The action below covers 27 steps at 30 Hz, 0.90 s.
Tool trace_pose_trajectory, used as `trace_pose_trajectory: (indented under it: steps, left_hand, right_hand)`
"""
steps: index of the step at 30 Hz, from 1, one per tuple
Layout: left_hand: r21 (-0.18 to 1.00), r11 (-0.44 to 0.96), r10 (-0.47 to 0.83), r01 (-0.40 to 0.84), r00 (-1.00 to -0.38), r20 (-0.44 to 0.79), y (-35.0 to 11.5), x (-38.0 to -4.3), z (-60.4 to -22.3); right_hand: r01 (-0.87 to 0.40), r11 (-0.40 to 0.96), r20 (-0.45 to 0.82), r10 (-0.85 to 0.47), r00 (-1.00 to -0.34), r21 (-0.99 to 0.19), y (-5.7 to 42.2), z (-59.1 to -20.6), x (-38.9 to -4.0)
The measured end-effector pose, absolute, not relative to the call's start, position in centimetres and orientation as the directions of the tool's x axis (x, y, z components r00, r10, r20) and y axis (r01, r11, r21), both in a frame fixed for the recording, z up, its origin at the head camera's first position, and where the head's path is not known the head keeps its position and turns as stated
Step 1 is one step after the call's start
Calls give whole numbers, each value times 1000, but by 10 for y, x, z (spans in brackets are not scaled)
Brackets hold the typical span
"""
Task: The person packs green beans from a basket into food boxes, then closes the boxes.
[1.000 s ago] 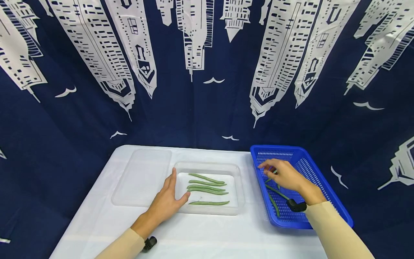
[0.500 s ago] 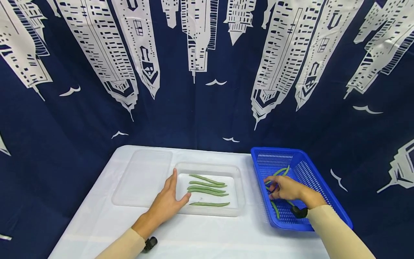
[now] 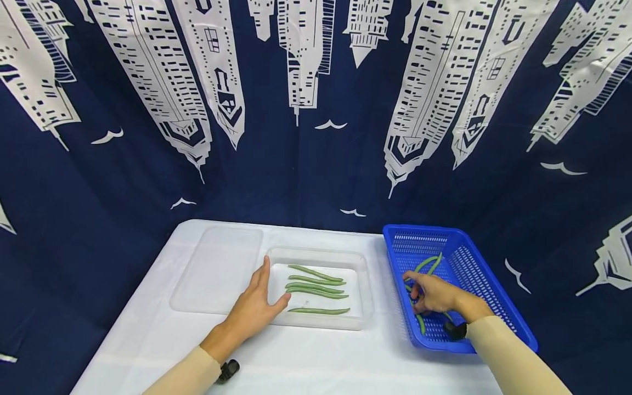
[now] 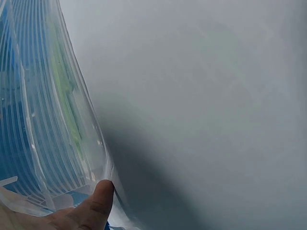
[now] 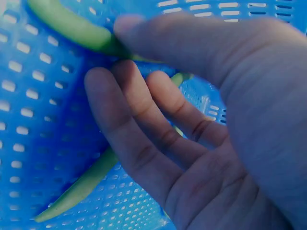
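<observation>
In the head view my left hand [image 3: 252,307] lies spread along the left end of a clear plastic container [image 3: 367,291]. Its thumb [image 4: 101,196] touches the container's rim in the left wrist view. Several green beans [image 3: 318,311] lie roughly parallel inside. My right hand [image 3: 436,293] reaches down into a blue perforated basket [image 3: 461,233], fingers bent. In the right wrist view, the thumb tip overlaps a green bean [image 5: 72,26], with a gap between thumb and fingers. Another bean [image 5: 79,189] lies below the fingers.
A clear flat lid [image 3: 217,269] lies on the white table [image 3: 316,359] left of the container. More beans [image 3: 436,263] are in the basket beyond the right hand. Behind the table hangs a navy cloth [image 3: 296,181] with white building prints.
My right hand has lowered from above the basket's left side to among the beans, its fingers shifting slightly in the last half second. The left hand has stayed at the container.
</observation>
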<state>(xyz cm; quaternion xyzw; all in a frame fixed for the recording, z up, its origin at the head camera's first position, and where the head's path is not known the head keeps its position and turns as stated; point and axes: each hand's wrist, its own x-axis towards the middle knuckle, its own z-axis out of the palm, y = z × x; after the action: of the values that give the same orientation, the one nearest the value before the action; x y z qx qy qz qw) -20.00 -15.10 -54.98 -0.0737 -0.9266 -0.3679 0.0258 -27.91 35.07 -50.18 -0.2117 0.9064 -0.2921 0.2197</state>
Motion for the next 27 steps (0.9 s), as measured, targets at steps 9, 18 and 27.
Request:
trace_pose_trajectory:
  steps: [9, 18, 27]
  left_hand:
    - [675, 721, 125, 158, -987, 97, -151, -200, -550]
    - [671, 725, 114, 154, -988, 103, -151, -202, -552]
    - [664, 731, 115, 154, -988, 102, -151, -203, -554]
  right_hand:
    - [-289, 753, -251, -513, -821, -592, 353, -499, -280]
    - [-291, 739, -206, -500, -841, -607, 357, -494, -279]
    - [-367, 719, -88, -509, -856, -590, 354, -481, -281]
